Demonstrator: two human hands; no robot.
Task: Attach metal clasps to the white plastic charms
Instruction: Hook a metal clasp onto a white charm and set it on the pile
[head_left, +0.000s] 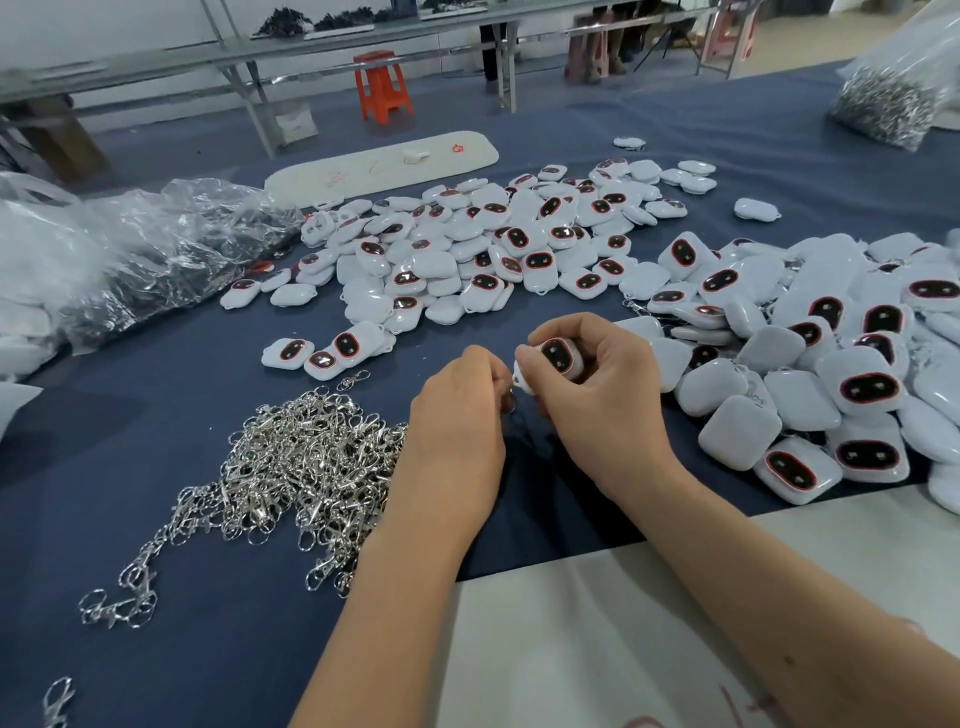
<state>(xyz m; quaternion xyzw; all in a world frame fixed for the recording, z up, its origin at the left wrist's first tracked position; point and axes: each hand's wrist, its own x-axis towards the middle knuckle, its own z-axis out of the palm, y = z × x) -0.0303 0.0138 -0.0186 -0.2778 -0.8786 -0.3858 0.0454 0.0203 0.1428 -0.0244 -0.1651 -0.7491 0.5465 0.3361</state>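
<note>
My right hand grips a white plastic charm with a dark oval face ringed in red, held just above the blue cloth. My left hand is closed beside it, fingertips pinching a small metal clasp that is mostly hidden; only a bit of ring shows at the charm's lower corner. A heap of loose silver clasps lies left of my left wrist. White charms lie in a big pile in the middle and another pile at the right.
A clear plastic bag with dark contents lies at the left. Another bag of metal parts sits far right. A white board lies behind the charms, a white sheet under my forearms. An orange stool stands beyond the table.
</note>
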